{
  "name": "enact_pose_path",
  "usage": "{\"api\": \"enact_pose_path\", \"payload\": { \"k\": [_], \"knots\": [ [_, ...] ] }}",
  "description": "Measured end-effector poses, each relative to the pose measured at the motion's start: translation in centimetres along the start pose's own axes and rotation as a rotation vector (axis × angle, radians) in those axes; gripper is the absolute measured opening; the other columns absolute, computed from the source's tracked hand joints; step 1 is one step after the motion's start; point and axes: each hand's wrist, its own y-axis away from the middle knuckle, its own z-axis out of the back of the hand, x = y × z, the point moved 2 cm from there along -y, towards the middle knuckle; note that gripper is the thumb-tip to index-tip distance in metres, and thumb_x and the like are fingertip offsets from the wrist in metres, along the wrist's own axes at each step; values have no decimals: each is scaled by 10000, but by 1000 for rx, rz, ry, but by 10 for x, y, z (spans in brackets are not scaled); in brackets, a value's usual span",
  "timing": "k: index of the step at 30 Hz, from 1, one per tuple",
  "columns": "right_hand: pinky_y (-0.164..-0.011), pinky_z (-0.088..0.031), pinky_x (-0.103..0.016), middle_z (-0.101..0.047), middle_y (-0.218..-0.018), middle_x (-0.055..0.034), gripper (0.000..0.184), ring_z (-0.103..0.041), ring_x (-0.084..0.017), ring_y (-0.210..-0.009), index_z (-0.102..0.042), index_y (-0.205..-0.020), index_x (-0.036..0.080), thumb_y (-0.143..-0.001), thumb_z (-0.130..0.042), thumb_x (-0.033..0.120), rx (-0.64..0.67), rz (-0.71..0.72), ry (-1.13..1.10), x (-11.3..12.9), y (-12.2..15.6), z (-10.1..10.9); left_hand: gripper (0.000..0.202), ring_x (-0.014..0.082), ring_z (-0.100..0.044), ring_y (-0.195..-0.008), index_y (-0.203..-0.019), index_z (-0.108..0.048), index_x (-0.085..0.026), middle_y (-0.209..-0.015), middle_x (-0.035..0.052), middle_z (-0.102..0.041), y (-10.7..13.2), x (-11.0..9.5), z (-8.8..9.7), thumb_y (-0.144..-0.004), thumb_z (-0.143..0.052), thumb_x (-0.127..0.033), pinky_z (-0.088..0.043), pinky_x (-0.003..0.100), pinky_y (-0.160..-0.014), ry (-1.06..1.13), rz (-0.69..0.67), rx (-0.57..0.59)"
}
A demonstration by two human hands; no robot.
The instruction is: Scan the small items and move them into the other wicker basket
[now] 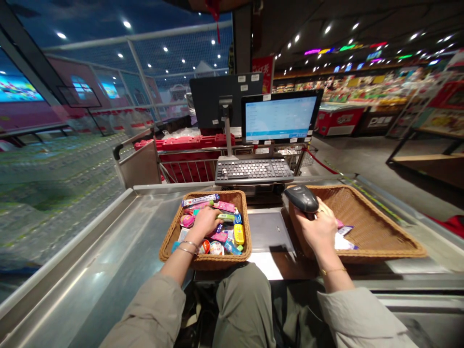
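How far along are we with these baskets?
Done: a few packets lie in the right wicker basket. In hand: the right hand grips a barcode scanner, and the left hand is on the pile of packets. Left: that pile fills the left wicker basket.

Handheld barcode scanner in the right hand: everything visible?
The handheld barcode scanner is black, apparently glossy plastic, with a broad rounded head tapering into a grip. It is held tilted, head aimed left, its grip inside the fingers of the right hand, above a wicker basket. Its scan window and any cable aren't visible.
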Motion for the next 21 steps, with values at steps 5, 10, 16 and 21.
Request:
{"api": "enact_pose_path", "payload": {
  "k": [5,10,16,21],
  "knots": [
    [-1097,-430,-588,-768,-1082,-148,379,-603,-364,-1283,-722,-886,200,-801,-636,559,37,41,-2,4,0,-3,281,310,-567,-1329,-1160,-752,-262,-1346,76,-707,-6,-11,8,-887,-684,-246,-430,478,-1151,-18,-43,-210],
    [-1134,-283,-717,-752,-1199,-123,392,-527,-380,-1372,-729,-1008,233,-843,-599,564,110,138,49,15,2,-3,278,346,-479,-1437,-1119,-746,-269,-1451,25,-646,-11,-31,14,-883,-643,-163,-299,701,-1204,20,-103,-479],
    [-1148,-221,-732,-724,-1299,-94,341,-459,-367,-1442,-705,-1118,253,-851,-603,439,137,275,88,28,4,2,265,375,-425,-1484,-1084,-739,-279,-1480,14,-617,-15,-57,17,-860,-667,-157,-223,791,-1190,39,-154,-586],
    [-1166,-178,-734,-693,-1364,-56,203,-405,-377,-1485,-717,-972,244,-828,-606,335,177,341,103,38,6,5,251,378,-413,-1495,-1068,-736,-283,-1469,21,-625,-19,-76,22,-853,-677,-170,-161,800,-1203,73,-158,-625]
  ]
}}
